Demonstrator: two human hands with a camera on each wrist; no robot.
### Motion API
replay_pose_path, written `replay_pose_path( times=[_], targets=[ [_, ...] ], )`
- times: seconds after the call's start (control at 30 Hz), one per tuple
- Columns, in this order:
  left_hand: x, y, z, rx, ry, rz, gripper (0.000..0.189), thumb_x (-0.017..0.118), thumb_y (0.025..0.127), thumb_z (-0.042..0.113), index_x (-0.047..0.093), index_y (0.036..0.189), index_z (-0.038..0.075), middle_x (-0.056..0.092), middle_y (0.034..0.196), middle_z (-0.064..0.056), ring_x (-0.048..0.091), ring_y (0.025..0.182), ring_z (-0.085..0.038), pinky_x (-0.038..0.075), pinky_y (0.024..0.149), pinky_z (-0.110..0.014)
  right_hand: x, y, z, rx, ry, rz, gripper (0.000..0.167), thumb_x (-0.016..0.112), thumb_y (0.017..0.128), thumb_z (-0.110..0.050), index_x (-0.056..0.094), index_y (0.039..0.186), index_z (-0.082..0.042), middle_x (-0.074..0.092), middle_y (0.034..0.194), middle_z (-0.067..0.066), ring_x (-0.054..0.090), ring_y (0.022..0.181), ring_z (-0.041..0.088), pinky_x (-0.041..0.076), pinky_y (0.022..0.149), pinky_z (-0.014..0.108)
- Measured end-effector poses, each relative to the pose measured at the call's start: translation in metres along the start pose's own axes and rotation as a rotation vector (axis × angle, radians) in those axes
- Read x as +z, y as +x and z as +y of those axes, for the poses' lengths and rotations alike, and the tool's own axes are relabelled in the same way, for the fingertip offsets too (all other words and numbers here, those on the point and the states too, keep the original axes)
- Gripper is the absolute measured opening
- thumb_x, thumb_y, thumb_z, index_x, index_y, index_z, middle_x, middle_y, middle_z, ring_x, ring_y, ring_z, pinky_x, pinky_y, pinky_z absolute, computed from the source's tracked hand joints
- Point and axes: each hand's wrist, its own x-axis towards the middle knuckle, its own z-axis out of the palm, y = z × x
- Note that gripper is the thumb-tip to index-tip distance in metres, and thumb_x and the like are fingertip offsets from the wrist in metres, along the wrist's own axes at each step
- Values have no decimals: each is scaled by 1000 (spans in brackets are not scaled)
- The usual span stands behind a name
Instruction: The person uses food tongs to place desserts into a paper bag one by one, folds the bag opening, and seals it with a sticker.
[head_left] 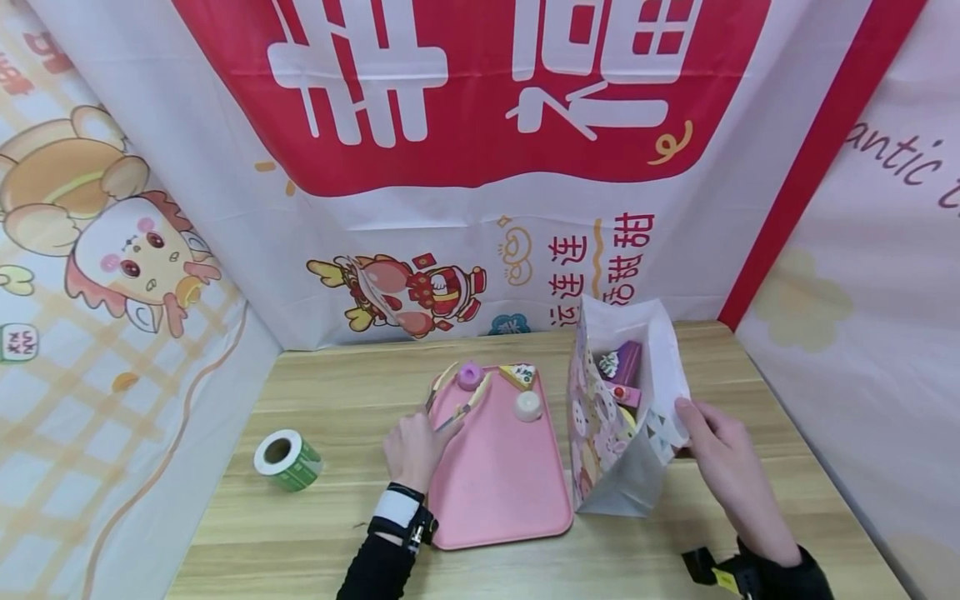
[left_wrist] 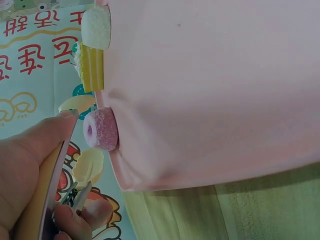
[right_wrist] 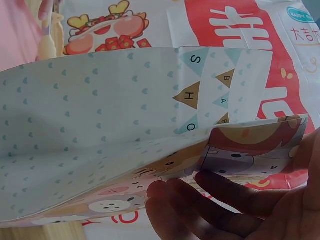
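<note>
My left hand grips a pair of tongs over the far left corner of the pink tray. The pale tong tips are spread apart, and in the head view they lie either side of a purple ring donut. Beside the donut on the tray are a cake slice with a yellow side and a round white piece. With thumb and fingers, my right hand pinches the upper edge of an upright printed paper bag. Inside the bag show a purple packet and a pink packet.
A roll of green-and-white labels stands on the wooden table, left of the tray. Printed cloth walls rise behind the table and along both sides. The bag stands close to the tray's right edge.
</note>
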Motion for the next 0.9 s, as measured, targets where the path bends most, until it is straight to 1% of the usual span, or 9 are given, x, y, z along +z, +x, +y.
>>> replay_pose_path(
  times=[0.1, 0.27, 0.47, 0.7, 0.9],
  targets=[
    [2, 0, -1, -1, 11, 4, 62, 80, 68, 65, 59, 71, 7, 44, 51, -5, 44, 41, -20, 32, 35, -35, 0, 0, -1, 0, -4, -2, 63, 33, 107, -44, 45, 140, 8, 55, 126, 26, 59, 97, 23, 54, 74, 33],
    [5, 0, -2, 9, 33, 25, 60, 82, 68, 62, 58, 67, 7, 44, 51, -5, 44, 40, -20, 32, 35, -36, 0, 0, -1, -1, -2, 1, 63, 33, 107, -44, 45, 140, 8, 55, 126, 26, 59, 97, 23, 54, 75, 34],
    [7, 1, -2, 3, 54, 24, 60, 82, 68, 61, 59, 67, 6, 45, 51, -6, 45, 40, -20, 33, 34, -35, 1, 0, 0, 7, -3, -5, 62, 32, 107, -43, 44, 141, 9, 54, 127, 27, 58, 96, 22, 54, 74, 33],
    [7, 2, -3, 28, 65, 46, 60, 82, 68, 61, 62, 71, 4, 50, 54, -9, 48, 41, -22, 34, 35, -36, 1, 1, -1, 10, -1, -4, 62, 33, 107, -43, 45, 140, 9, 55, 126, 26, 58, 95, 22, 54, 73, 30],
    [2, -1, -2, 28, 34, 21, 57, 83, 69, 59, 65, 76, 5, 45, 51, -4, 43, 39, -17, 31, 34, -32, 1, 0, -1, 20, -4, -2, 63, 33, 107, -44, 44, 140, 8, 54, 127, 26, 58, 95, 21, 54, 74, 31]
  ],
)
